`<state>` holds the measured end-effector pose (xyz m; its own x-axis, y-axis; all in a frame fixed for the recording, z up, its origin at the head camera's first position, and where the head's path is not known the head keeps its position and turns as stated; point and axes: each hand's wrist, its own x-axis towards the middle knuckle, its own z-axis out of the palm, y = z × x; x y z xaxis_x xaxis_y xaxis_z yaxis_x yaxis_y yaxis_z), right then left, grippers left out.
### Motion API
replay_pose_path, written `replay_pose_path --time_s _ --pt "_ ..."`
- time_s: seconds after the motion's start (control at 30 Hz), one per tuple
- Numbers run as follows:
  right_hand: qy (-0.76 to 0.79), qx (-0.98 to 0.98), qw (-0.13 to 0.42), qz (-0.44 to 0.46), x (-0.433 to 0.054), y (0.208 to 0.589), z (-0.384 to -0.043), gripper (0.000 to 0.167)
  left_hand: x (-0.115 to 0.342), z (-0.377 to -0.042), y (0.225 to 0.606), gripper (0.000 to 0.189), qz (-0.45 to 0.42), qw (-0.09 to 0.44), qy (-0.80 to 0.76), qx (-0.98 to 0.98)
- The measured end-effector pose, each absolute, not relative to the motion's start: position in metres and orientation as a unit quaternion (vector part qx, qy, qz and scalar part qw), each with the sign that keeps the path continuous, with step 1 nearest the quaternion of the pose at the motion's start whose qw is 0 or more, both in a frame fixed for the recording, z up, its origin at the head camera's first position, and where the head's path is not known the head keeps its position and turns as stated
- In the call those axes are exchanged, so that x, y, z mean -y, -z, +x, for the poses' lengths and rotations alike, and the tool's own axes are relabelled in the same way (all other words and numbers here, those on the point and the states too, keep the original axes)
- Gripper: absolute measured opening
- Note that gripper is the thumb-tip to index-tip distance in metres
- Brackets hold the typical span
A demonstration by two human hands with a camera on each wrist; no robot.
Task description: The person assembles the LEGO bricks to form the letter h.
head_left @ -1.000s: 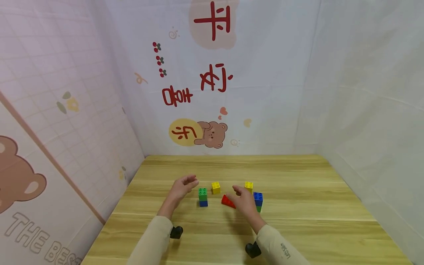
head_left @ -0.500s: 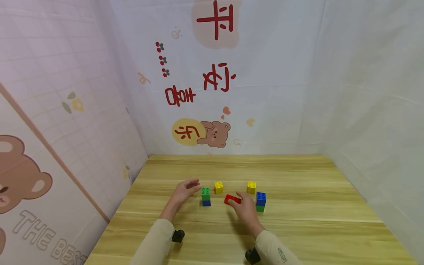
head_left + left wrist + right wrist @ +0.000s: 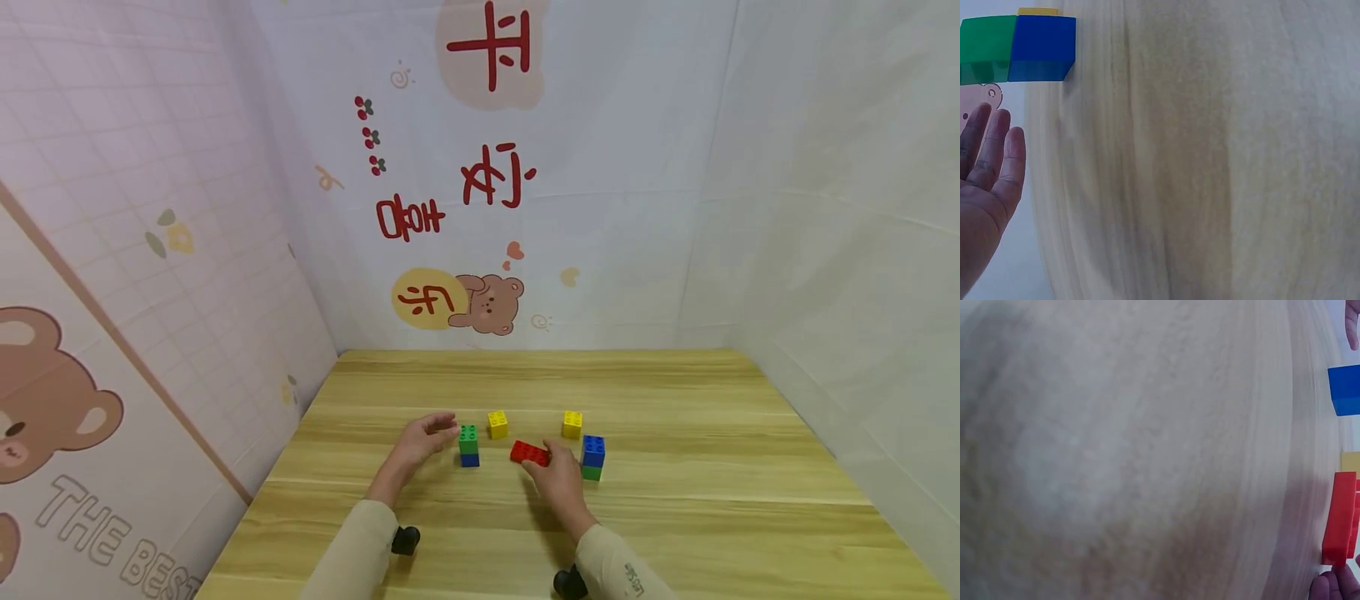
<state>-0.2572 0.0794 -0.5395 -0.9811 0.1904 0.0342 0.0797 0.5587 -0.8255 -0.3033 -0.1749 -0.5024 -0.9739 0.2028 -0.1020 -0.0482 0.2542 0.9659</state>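
A flat-lying red toy brick [image 3: 529,453] with studs on top sits mid-table. My right hand [image 3: 558,481] pinches its right end, thumb on the near side and a finger at the far side. In the right wrist view, fingertips [image 3: 1329,586] meet the end of that brick. My left hand [image 3: 422,443] hovers left of a stack with a green brick [image 3: 468,438] on a blue brick [image 3: 469,460]. Its fingers [image 3: 1015,147] are relaxed and apart from the stack in the left wrist view; the thumb is hidden there.
Two yellow bricks, one left [image 3: 498,425] and one right [image 3: 572,424], stand farther back. Just right of my right hand is a stack, a blue brick [image 3: 593,450] over a green brick [image 3: 592,473]. Printed cloth [image 3: 622,250] walls the wooden table [image 3: 675,517].
My right hand has come down from above the red brick to its right end and closed on it. The left hand has lowered slightly beside the green-and-blue stack. The view shifted slightly.
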Motion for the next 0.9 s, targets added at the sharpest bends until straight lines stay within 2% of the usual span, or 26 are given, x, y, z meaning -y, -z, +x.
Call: replay_pose_path --time_s 0.27,0.63,0.9 --pt "-0.448 0.888 0.06 -0.081 -0.0822 0.5476 -0.2574 0.055 0.1734 -0.3007 0.5063 0.056 0.074 0.11 -0.599 -0.79" --pt "-0.422 0.903 0.048 -0.062 -0.0835 0.5478 -0.2566 0.04 0.1751 -0.3007 0.511 0.061 0.088 0.142 -0.594 -0.787" --pt "-0.456 0.888 0.024 -0.053 -0.0866 0.5428 -0.2579 0.037 0.1725 -0.302 0.5097 0.062 0.086 0.139 -0.582 -0.797"
